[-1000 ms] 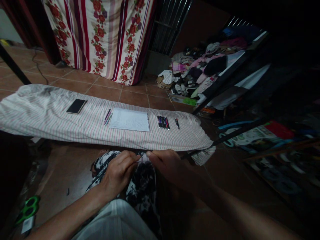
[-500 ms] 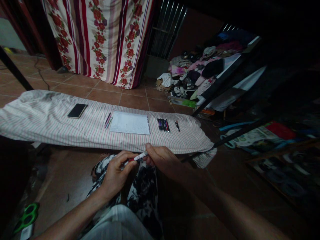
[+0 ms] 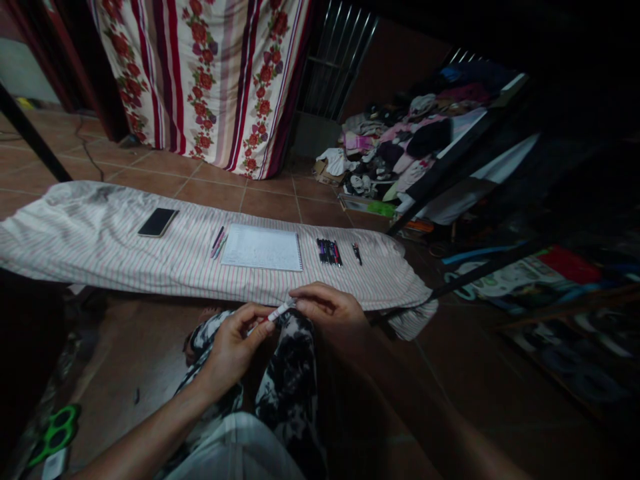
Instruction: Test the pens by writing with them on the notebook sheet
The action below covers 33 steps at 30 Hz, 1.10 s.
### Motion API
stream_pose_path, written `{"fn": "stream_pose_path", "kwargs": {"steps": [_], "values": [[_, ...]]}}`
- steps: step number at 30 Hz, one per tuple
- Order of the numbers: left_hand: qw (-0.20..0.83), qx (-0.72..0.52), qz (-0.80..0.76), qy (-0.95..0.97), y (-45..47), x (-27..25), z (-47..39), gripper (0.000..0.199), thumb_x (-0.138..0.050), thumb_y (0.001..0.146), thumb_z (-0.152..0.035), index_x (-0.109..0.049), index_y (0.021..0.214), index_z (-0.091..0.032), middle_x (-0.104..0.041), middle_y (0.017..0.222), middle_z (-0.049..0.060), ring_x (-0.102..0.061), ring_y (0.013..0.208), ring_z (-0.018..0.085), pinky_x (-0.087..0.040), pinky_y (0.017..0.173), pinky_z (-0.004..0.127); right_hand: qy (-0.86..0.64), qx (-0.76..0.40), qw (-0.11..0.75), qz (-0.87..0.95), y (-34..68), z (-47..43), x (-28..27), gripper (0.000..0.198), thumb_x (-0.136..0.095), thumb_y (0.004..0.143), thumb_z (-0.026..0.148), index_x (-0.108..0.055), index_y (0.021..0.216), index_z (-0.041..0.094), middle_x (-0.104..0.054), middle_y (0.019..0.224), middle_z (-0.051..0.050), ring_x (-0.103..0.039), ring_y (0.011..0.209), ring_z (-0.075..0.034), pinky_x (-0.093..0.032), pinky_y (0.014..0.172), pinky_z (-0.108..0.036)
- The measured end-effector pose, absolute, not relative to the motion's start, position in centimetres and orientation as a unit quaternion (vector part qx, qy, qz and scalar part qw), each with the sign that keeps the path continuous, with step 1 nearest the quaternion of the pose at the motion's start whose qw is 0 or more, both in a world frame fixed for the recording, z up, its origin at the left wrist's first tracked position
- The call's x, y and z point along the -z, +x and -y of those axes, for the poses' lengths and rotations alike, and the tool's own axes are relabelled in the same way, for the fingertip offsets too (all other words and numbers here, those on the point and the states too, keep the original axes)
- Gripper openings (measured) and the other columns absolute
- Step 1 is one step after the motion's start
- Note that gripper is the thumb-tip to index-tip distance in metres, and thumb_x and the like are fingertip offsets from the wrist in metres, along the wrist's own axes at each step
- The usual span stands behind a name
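Note:
My left hand (image 3: 235, 337) is closed around a white and red pen (image 3: 278, 311), which slants up to the right over my lap. At the pen's upper tip is my right hand (image 3: 333, 313), its fingers bent and drawn together. Whether those fingertips touch the tip or hold a small part is too small to make out. Beyond my hands, a spiral notebook (image 3: 263, 247) lies open on a bench covered with striped cloth (image 3: 195, 273). Several pens (image 3: 330, 253) lie in a row to its right, with a small dark item (image 3: 357, 253) farther right.
A few slim pens (image 3: 218, 243) lie left of the notebook, and a phone (image 3: 158, 222) farther left. Dark metal bars (image 3: 450, 283) cross at the right. A floral curtain (image 3: 205, 87) hangs behind, beside a clothes heap (image 3: 395, 140). A green object (image 3: 56, 430) is at lower left.
My right thumb has come off the pen's upper end, and the right fingers are now curled by its tip. My left hand keeps its hold. The view has shifted slightly.

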<state>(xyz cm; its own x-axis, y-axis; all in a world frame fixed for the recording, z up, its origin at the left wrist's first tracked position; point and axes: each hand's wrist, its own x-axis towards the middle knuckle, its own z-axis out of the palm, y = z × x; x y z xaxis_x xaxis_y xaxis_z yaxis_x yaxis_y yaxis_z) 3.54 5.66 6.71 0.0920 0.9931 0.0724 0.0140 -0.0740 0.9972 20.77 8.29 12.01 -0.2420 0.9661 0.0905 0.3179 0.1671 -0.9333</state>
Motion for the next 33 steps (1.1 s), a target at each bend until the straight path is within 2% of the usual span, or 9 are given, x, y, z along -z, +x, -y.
{"fn": "stream_pose_path", "kwargs": {"steps": [5,12,22,26,30,33], "values": [[0.502,-0.488,-0.447,0.556,3.6,-6.7,-5.7,0.013,-0.059,0.075,-0.025,-0.067,0.082,-0.018,-0.063,0.074,0.001,-0.055,0.071,0.014,-0.041,0.065,0.023,-0.491,-0.377,0.367,0.694,20.7,-8.3,-12.6,0.009,-0.059,0.073,0.024,-0.067,0.078,0.021,-0.064,0.078,-0.001,-0.059,0.075,-0.014,-0.047,0.067,-0.024],[0.465,-0.488,-0.445,0.590,3.6,-6.8,-5.5,0.011,-0.058,0.077,-0.022,-0.066,0.083,-0.019,-0.063,0.078,0.001,-0.056,0.077,0.014,-0.040,0.071,0.023,-0.508,-0.332,0.338,0.719,20.9,-8.1,-12.6,0.010,-0.061,0.073,0.028,-0.065,0.074,0.019,-0.061,0.070,0.000,-0.054,0.063,-0.011,-0.042,0.057,-0.022],[0.454,-0.495,-0.448,0.590,3.6,-7.0,-5.4,0.012,-0.057,0.076,-0.021,-0.066,0.083,-0.019,-0.063,0.079,0.001,-0.057,0.078,0.015,-0.040,0.072,0.024,-0.502,-0.290,0.351,0.736,20.4,-7.9,-12.3,0.008,-0.057,0.075,0.025,-0.060,0.071,0.018,-0.057,0.067,0.001,-0.052,0.062,-0.010,-0.041,0.058,-0.021],[0.484,-0.494,-0.452,0.563,3.7,-7.2,-5.4,0.011,-0.059,0.074,-0.022,-0.066,0.080,-0.017,-0.062,0.077,0.002,-0.055,0.075,0.015,-0.041,0.069,0.023,-0.496,-0.355,0.372,0.699,20.4,-7.7,-11.9,0.010,-0.058,0.074,0.028,-0.062,0.076,0.019,-0.059,0.072,0.001,-0.055,0.066,-0.011,-0.043,0.062,-0.022],[0.563,-0.488,-0.445,0.497,3.9,-7.4,-5.4,0.016,-0.062,0.070,-0.028,-0.065,0.079,-0.015,-0.059,0.065,0.000,-0.052,0.061,0.012,-0.040,0.058,0.022,-0.482,-0.484,0.406,0.607,20.4,-7.8,-11.1,0.023,-0.061,0.072,0.030,-0.063,0.093,0.021,-0.062,0.083,-0.001,-0.060,0.074,-0.013,-0.046,0.067,-0.024],[0.608,-0.491,-0.429,0.452,4.1,-7.4,-5.5,0.019,-0.065,0.066,-0.030,-0.064,0.077,-0.014,-0.058,0.060,-0.002,-0.050,0.056,0.010,-0.038,0.054,0.021,-0.474,-0.520,0.429,0.566,20.4,-7.9,-10.8,0.024,-0.061,0.071,0.028,-0.065,0.093,0.022,-0.063,0.081,-0.001,-0.060,0.073,-0.012,-0.047,0.068,-0.025]]}}
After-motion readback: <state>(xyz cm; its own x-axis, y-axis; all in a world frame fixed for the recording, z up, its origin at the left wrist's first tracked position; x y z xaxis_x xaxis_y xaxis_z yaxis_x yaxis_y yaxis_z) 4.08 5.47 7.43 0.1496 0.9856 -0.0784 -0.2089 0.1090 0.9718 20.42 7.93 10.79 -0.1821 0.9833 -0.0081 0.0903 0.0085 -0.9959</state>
